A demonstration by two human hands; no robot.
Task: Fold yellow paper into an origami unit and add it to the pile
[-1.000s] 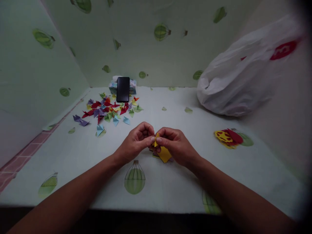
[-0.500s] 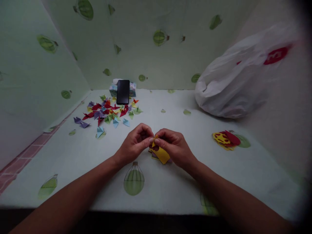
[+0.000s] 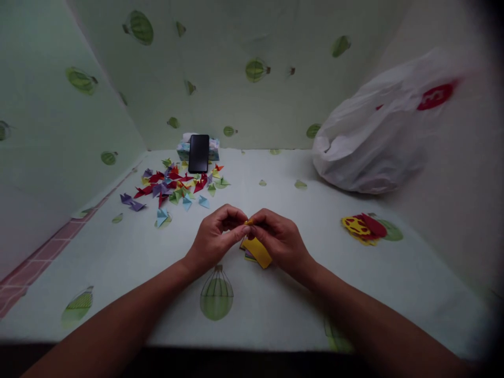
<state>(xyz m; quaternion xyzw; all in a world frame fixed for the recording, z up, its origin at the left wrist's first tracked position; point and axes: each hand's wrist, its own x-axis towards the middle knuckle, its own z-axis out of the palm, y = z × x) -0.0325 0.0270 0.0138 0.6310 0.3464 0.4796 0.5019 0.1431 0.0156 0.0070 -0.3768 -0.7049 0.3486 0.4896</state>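
Observation:
Between the fingertips of both hands is a small folded piece of yellow paper, mostly hidden by the fingers. My left hand pinches it from the left, thumb against forefinger. From the other side my right hand pinches it too, and the two thumbs nearly meet. Just below the hands a stack of coloured paper sheets lies on the table, a yellow sheet on top and purple edges beneath. Several folded paper cranes in red, purple, green, blue and orange lie heaped at the back left.
A black phone leans on a tissue box behind the cranes. At the back right stands a big white plastic bag. Red and yellow paper cut-outs lie on the right of the table. Walls border the back and sides.
The yellow paper has tipped between my fingers, and less of it shows now. Both hands stay close together in nearly the same place. The view has shifted slightly.

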